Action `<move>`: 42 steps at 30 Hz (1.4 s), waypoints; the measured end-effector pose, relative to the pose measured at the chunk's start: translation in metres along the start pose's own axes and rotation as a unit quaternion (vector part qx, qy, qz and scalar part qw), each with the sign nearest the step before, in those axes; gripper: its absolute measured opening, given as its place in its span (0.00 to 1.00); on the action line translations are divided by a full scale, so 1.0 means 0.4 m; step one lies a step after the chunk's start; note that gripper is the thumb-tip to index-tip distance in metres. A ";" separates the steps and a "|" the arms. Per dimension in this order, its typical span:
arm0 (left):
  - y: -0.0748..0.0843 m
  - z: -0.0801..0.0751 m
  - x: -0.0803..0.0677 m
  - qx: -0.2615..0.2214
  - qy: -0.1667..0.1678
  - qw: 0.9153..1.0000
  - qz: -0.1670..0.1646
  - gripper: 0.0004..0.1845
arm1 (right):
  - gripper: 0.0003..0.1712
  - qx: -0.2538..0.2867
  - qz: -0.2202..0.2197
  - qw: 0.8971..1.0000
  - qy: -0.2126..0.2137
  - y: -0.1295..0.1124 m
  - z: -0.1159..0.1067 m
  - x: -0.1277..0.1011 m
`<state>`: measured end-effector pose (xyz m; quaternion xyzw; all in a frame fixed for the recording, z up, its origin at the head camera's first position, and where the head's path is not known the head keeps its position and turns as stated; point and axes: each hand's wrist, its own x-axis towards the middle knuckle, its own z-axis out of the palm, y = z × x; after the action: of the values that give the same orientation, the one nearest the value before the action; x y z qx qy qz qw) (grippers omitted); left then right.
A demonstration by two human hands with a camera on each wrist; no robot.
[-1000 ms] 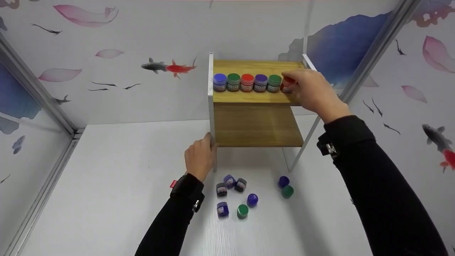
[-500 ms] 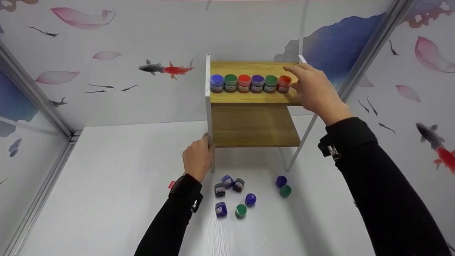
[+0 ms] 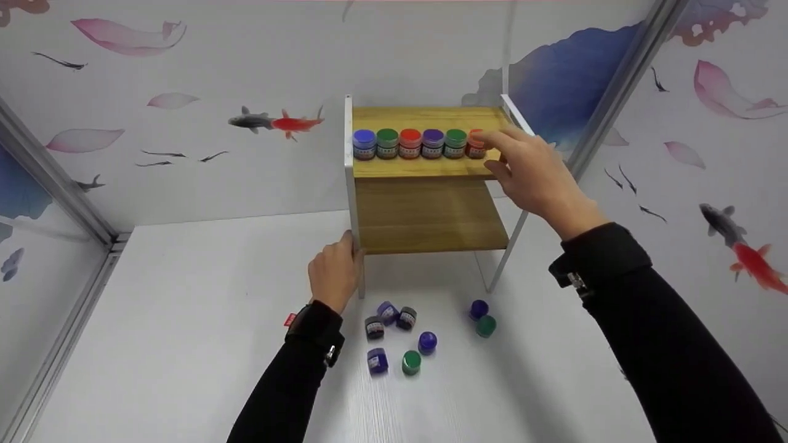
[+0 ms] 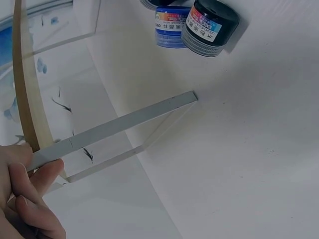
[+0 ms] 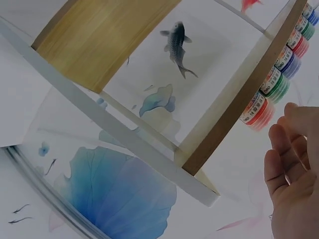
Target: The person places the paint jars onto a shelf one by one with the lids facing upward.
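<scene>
A small two-tier shelf stand (image 3: 425, 115) with wooden boards and white side frames holds one row of paint jars on its top board. From the left come a blue jar (image 3: 364, 146), a green jar (image 3: 387, 145), a red jar (image 3: 410, 145), a purple jar (image 3: 433, 145) and a second green jar (image 3: 455, 145). At the right end stands another red jar (image 3: 475, 150), partly behind my right fingertips. My right hand (image 3: 542, 175) holds nothing, its fingers loosely bent beside that jar. My left hand (image 3: 334, 274) grips the left side frame (image 4: 114, 127) between thumb and fingers.
Below the stand, several jars lie scattered on the white surface: dark jars (image 3: 374, 328), a blue jar (image 3: 377, 361), a green jar (image 3: 411, 363). Farther right sit a purple jar (image 3: 479, 309) and a green jar (image 3: 486, 326). Printed wall panels (image 3: 184, 160) enclose the area.
My right hand has let go of the end red jar, drawn back to the right, then come left over its edge again. My left hand keeps its grip. The head view has shifted slightly.
</scene>
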<state>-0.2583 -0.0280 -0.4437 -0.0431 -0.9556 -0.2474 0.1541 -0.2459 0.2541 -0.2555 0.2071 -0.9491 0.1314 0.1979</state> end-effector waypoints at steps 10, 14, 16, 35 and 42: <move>-0.016 0.003 0.008 0.001 0.004 1.000 -0.003 0.10 | 0.19 0.002 -0.094 0.996 0.001 -0.030 0.077 -0.038; -0.018 0.003 0.010 0.000 0.003 1.000 -0.007 0.10 | 0.18 0.010 -0.104 0.994 -0.023 -0.048 0.117 -0.054; -0.018 0.002 0.009 -0.001 0.001 1.000 -0.011 0.10 | 0.18 0.016 -0.110 0.993 -0.033 -0.056 0.138 -0.062; -0.005 0.005 0.001 0.000 0.004 1.000 0.003 0.07 | 0.15 0.023 -0.109 0.969 -0.219 -0.112 0.376 -0.173; -0.004 0.006 0.000 0.003 0.009 1.000 0.003 0.10 | 0.14 0.049 -0.110 0.957 -0.265 -0.150 0.449 -0.206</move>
<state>-0.2591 -0.0281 -0.4465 -0.0430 -0.9548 -0.2443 0.1636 -0.2081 0.1700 -0.4400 0.3474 -0.9310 0.0960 -0.0575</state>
